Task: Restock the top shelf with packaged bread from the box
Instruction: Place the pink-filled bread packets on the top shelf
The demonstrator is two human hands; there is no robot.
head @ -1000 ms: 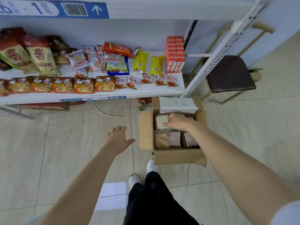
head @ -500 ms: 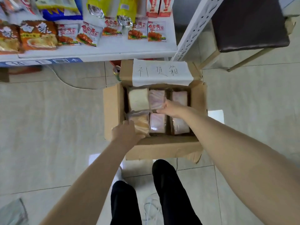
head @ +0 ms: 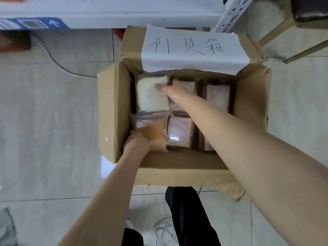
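I read this as the pick-up step: both of my hands are down in the box (head: 113, 110), and no bread has left it yet.

My right hand (head: 174, 88) is at the far-left corner of the box, on the pack of white bread (head: 150, 98). The thumb lies on its top face and the fingers curl down over its right edge, so it is a pinch. How deep the fingers go I cannot tell.

My left hand (head: 137, 142) is at the near-left corner of the box, closed around the near corner of the pack of brown bread (head: 157, 134). Its fingertips are hidden under the wrapper.

The pink-tinted packs (head: 179, 132) fill the middle and right of the box untouched, tight against both packs I hold. A paper label (head: 191, 48) covers the far flap and overhangs the far row a little.

Next, I judge, both packs need lifting straight up and clear of the walls. The white one should draw back from under that label first (the wrappers look slack and could catch on the neighbours). Soft bread wants a light squeeze.

Then comes a rise and a reach upward. Only a shelf edge (head: 124, 16) just beyond the far side of the box is in sight, and the top shelf is out of view, so I would have to look up to find it before placing anything.
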